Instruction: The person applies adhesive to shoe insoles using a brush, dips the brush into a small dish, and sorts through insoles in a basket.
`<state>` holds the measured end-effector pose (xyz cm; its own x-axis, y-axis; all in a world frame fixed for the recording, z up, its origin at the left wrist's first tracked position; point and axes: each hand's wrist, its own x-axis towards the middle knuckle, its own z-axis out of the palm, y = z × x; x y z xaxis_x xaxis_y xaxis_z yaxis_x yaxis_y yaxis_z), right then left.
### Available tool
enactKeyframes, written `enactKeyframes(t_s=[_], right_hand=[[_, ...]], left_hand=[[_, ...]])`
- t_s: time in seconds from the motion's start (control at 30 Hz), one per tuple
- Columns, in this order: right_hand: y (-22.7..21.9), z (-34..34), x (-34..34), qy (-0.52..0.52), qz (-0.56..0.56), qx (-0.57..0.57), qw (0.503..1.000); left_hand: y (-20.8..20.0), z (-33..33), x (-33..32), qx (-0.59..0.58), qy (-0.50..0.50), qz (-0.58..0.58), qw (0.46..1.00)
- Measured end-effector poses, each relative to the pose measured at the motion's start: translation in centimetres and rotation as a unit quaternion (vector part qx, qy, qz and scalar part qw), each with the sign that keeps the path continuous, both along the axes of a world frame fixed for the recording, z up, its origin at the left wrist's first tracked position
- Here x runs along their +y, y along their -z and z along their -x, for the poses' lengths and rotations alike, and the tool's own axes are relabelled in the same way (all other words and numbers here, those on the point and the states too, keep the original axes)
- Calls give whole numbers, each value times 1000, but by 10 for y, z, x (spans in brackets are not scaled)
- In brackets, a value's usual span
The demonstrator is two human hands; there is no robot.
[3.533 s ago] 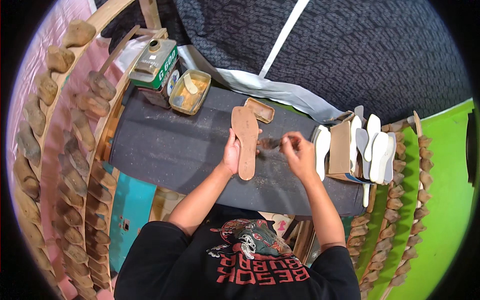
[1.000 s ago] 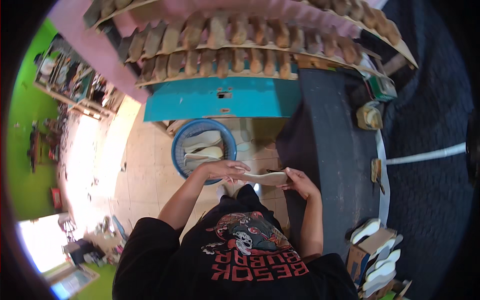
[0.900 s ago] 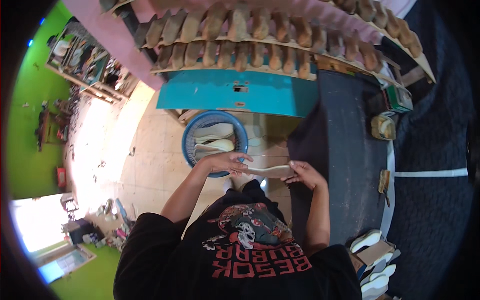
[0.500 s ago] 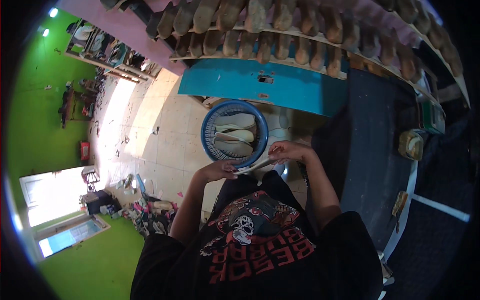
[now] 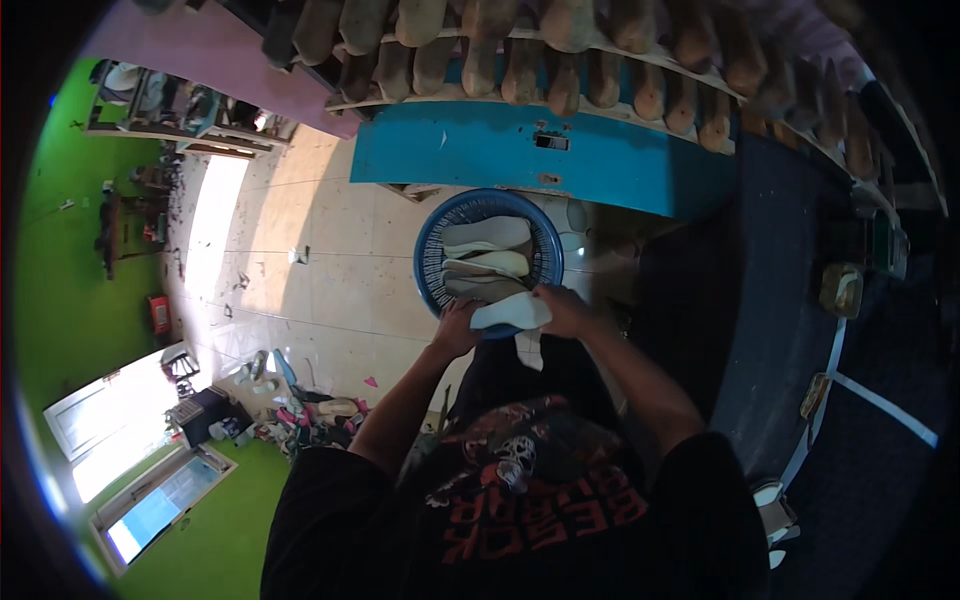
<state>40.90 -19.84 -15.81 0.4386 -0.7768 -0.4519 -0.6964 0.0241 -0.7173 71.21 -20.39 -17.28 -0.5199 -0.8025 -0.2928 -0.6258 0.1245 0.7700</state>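
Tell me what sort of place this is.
Probably a shoemaking workshop: there are rows of wooden, foot-shaped lasts, sole-shaped pieces lying in a blue basket, and a pale sole held between the left hand and right hand.

Left hand and right hand seemingly hold insole.

White was shown by the held sole; cream and grey by the piled soles in the basket, itself coloured blue. The panel was coloured teal, the wall green. The black shirt was printed with a white skull and red lettering.
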Motion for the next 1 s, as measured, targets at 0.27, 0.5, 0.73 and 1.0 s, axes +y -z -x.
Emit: enactKeyframes(t_s=[0.27,0.5,0.73,1.0], right_hand=[[97,-77,2,65,95,95,989],[147,-92,5,63,97,149,982],[154,-106,-3,68,39,173,982],[136,-108,0,51,17,208,977]], left_hand=[[99,-28,-48,-251,83,57,963],[140,-28,-51,-194,22,-5,981],[153,-23,-45,-203,4,-41,978],[156,-9,-54,-318,99,-111,936]])
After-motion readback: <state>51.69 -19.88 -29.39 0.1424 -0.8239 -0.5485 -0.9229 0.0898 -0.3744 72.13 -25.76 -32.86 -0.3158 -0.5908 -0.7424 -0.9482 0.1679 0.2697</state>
